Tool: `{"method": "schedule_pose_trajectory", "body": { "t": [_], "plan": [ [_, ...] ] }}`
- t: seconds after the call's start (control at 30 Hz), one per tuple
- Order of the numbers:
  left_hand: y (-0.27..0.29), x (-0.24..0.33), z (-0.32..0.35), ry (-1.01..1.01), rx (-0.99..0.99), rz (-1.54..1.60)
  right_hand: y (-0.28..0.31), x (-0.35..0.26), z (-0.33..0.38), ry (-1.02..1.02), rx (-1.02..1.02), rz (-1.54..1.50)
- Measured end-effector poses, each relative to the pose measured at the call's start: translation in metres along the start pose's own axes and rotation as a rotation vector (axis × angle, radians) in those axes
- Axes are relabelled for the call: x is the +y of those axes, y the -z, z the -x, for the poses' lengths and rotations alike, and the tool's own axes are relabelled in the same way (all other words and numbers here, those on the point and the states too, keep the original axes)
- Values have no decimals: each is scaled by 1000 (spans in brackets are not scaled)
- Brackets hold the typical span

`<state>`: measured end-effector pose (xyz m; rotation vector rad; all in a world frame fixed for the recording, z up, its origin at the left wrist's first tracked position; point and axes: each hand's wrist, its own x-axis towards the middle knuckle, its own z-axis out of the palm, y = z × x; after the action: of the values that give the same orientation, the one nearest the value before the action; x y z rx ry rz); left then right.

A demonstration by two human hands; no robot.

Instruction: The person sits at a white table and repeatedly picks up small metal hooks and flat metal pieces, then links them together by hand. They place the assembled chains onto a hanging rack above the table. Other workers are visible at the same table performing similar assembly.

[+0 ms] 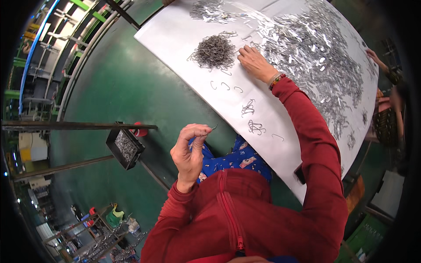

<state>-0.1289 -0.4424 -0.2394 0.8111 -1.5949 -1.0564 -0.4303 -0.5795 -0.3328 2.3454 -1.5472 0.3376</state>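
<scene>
My left hand (189, 151) is raised off the table's near edge, thumb and fingertips pinched on a small thin metal piece (214, 128) whose tip sticks out. My right hand (256, 63) reaches over the white tabletop (184, 26), fingers bent down and drawn together; whatever they hold is hidden. Just left of it lies a tangled heap of dark wire hooks (215, 51). To its right spreads a wide pile of small silvery metal strips (307, 48). A few single hooks (225, 86) and two little bunches of hooks (255, 127) lie closer to me.
A smaller metal pile (208, 11) lies at the table's far end. Another person's hand (377, 59) is at the right edge. A dark phone-like object (300, 174) lies beside my right sleeve. Left of me, a black bin (125, 148) of small metal parts stands by dark metal bars (79, 126).
</scene>
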Motion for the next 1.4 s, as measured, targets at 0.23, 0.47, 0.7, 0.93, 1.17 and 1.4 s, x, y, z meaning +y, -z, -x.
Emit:
{"method": "schedule_pose_trajectory", "body": {
  "t": [0.23, 0.47, 0.7, 0.93, 1.17, 1.4],
  "plan": [
    [2, 2, 8, -82, 44, 6, 86, 15, 33, -651, -284, -849],
    [-4, -7, 7, -103, 7, 80, 127, -25, 144, -688, -774, -956],
    [-1, -4, 14, -63, 17, 68, 171, -62, 213, -795, -634, -983],
    [0, -5, 17, -52, 25, 67, 177, -110, 251, -785, -465, -813],
    [2, -8, 19, -44, 39, 58, 168, -94, 265, -1103, -337, -713],
    [9, -3, 16, -49, -4, -16, 126, -90, 266, -868, -35, -287]
  ]
}}
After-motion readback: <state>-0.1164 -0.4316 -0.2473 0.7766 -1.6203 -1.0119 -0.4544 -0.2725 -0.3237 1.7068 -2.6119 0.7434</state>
